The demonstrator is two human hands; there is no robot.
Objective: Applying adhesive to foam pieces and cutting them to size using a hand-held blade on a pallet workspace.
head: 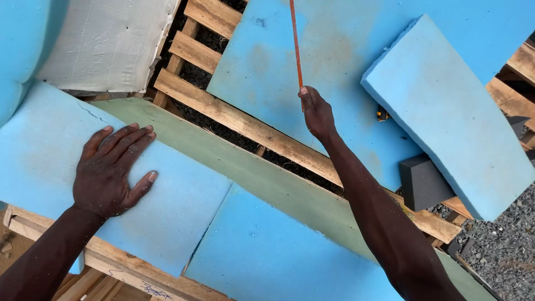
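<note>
My left hand (111, 173) lies flat, fingers spread, on a blue foam sheet (167, 217) at the lower left. My right hand (316, 114) is stretched out over a wooden pallet (234, 120) and grips the near end of a thin orange-red stick (296, 44), which runs up and away across a large blue foam slab (278, 61). A second blue foam piece (267, 256) butts against the first one along a slanted seam. A green strip (262, 178) runs diagonally behind both pieces.
A thick blue foam block (451, 111) leans at the right over a dark grey block (423, 181). White foam (106, 44) and more blue foam (19, 50) sit at the upper left. Gravel (501, 239) shows at the lower right, and a small yellow-black object (382, 114) lies on the slab.
</note>
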